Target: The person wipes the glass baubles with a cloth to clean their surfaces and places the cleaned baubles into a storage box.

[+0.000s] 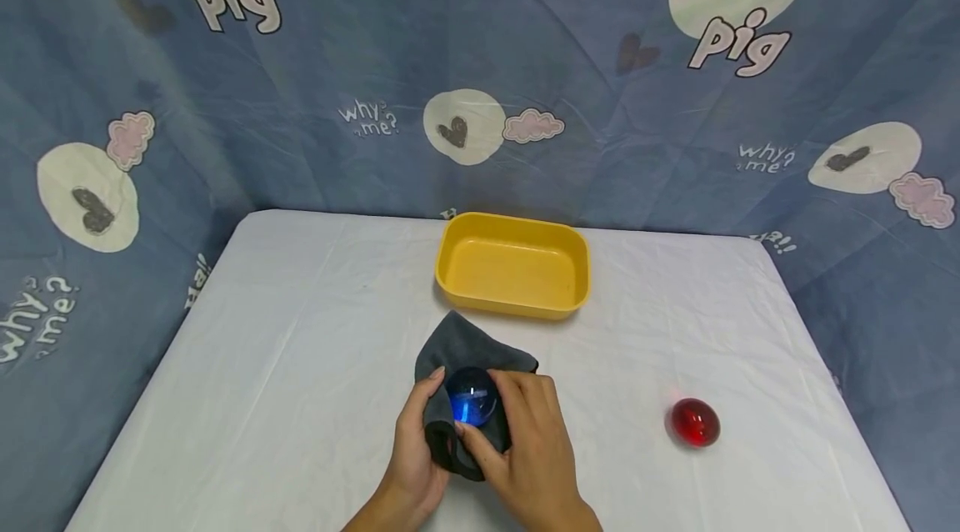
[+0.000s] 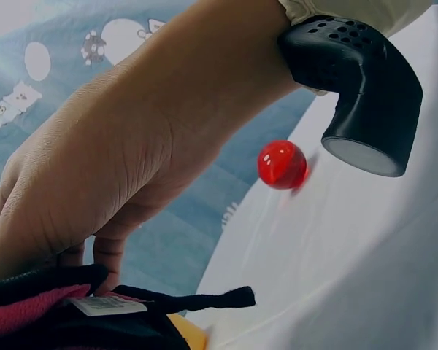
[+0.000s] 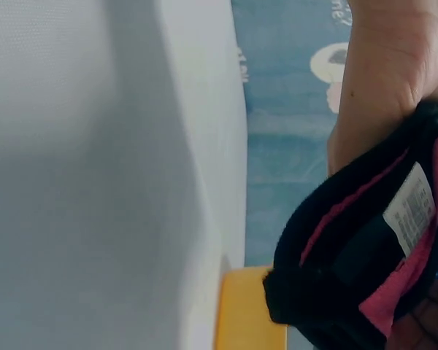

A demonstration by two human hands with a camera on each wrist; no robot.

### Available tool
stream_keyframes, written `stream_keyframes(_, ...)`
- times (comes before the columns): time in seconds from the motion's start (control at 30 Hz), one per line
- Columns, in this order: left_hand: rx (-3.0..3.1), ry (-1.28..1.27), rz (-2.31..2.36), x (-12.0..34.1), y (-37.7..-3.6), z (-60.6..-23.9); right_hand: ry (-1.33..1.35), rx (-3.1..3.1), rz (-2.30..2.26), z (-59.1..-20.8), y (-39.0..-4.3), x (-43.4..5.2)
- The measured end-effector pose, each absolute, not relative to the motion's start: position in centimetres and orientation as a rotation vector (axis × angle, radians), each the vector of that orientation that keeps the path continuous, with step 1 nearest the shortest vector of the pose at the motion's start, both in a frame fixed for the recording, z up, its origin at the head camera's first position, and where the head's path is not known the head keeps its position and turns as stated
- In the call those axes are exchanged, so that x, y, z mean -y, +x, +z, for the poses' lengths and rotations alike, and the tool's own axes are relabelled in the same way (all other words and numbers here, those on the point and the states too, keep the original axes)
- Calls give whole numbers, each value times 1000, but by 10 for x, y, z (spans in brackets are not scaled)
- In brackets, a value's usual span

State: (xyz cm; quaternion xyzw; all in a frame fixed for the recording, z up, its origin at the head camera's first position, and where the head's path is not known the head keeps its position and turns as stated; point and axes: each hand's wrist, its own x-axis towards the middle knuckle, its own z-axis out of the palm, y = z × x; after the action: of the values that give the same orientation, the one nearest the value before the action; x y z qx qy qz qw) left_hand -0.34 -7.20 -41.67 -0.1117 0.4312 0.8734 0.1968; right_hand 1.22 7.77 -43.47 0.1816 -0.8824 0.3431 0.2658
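Observation:
A clear blue ball (image 1: 472,396) rests in a dark grey cloth (image 1: 461,344) in front of the yellow tray in the head view. My left hand (image 1: 414,450) grips the cloth from the left, thumb up beside the ball. From the right, my right hand (image 1: 538,444) holds the ball, its fingers along the far right side and its thumb at the near edge. The right wrist view shows the cloth's black edging, pink inner side and white label (image 3: 410,208). In the left wrist view the right hand (image 2: 80,175) bends over the cloth, its fingertips partly hidden.
The yellow tray (image 1: 517,269) stands at the back middle of the white-covered table (image 1: 315,348). A clear red ball (image 1: 695,422) lies on the right side. Behind and beside the table hangs a blue printed curtain (image 1: 337,40).

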Motion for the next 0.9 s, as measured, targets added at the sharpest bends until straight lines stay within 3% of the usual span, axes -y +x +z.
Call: stream_keyframes(0.9,-1226,-301,2448,70,-7,-413,510,2291,1000,-435,10,-79)
